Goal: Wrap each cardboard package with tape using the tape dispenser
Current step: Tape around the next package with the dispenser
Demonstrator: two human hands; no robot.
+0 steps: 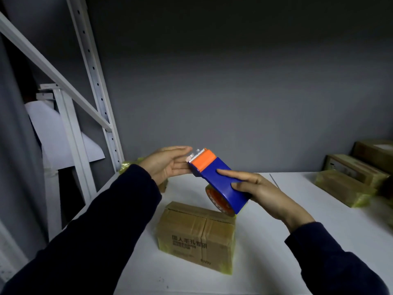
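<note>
Nearest to me, below both grips, a cardboard package (195, 235) sits on the white desk (276, 241). Its top flaps are shut, glossy tape runs over its faces, and there is dark print on the side facing me. My dark sleeves (95, 231) reach in on either side of it.

Above the package, my right grip (261, 192) is curled round the blue body of the tape dispenser (217, 177), with the fingers laid over its top face, and holds it in the air tilted up and to the left. The tape roll (217, 201) with its orange core hangs just under this grip, close above the package's far edge.

At the dispenser's far end are the orange head and its toothed blade (196, 155). My left grip (168, 165) meets it there, spread flat with straight fingers, palm turned toward the dispenser and fingertips right at the teeth. I cannot tell whether they touch the tape end.

Just behind the left grip, a yellowish wrapped package (129, 165) shows at the desk's edge. Well to the right of the right grip lies another wrapped package (344, 188), and beyond it stand two brown boxes (357, 169). Left of the left grip rises a white metal shelf frame (93, 81), and a grey wall (234, 81) stands behind everything.
</note>
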